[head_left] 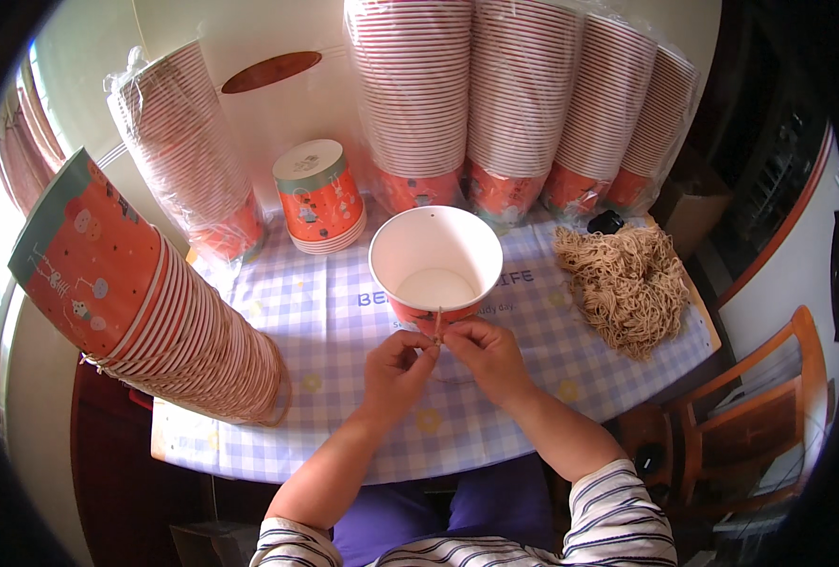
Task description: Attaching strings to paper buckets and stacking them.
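A large red paper bucket (436,248) with a white inside stands upright on the table in front of me, its mouth facing up. A short tan cord (438,323) runs over its near rim. Just outside that rim, my left hand (402,364) pinches the cord between thumb and fingertips. My right hand (484,352) is closed on the same cord from the other side, the fingertips of both hands almost meeting. A small dark hole shows in the far wall of the bucket, below the rim. The fingers hide the cord's ends.
A tangled heap of tan cords (623,288) lies at the right, beside a small black object (606,222). Tall plastic-wrapped bucket stacks (410,94) line the back. A short upturned stack (318,198) stands back left. A leaning stack of corded buckets (183,321) fills the left.
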Tool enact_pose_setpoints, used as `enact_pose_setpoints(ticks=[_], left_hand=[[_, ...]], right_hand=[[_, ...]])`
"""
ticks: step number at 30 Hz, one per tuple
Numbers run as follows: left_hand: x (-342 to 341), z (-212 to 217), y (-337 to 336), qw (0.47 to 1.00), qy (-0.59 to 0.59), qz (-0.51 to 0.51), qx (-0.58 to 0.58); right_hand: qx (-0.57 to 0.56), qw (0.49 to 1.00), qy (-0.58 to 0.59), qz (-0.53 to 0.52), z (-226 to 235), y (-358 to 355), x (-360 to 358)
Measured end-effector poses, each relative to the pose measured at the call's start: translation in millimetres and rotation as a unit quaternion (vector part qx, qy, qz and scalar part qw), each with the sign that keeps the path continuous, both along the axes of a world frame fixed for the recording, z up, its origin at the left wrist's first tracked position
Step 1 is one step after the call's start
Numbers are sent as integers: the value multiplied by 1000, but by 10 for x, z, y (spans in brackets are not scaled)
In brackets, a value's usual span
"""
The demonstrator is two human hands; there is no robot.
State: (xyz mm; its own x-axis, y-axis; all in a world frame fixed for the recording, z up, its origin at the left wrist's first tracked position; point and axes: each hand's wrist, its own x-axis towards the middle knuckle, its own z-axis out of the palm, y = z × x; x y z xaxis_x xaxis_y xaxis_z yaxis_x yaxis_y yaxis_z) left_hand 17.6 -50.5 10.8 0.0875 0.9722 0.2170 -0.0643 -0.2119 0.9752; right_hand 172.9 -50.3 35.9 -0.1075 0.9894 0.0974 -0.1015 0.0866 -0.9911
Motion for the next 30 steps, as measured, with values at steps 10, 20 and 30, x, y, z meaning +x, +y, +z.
enact_pose_setpoints(ticks=[10, 20, 30], left_hand=[[-29, 39, 34, 986, -115, -100, -64], [-43, 63, 38, 990, -94, -78, -68], [-94, 37, 83, 973, -171, -94, -120]], right_hand=[[-90, 994, 51, 42, -21, 73, 26], [-55, 995, 84, 14, -25, 83, 26], [-3, 1000, 1, -1, -69, 114, 33]])
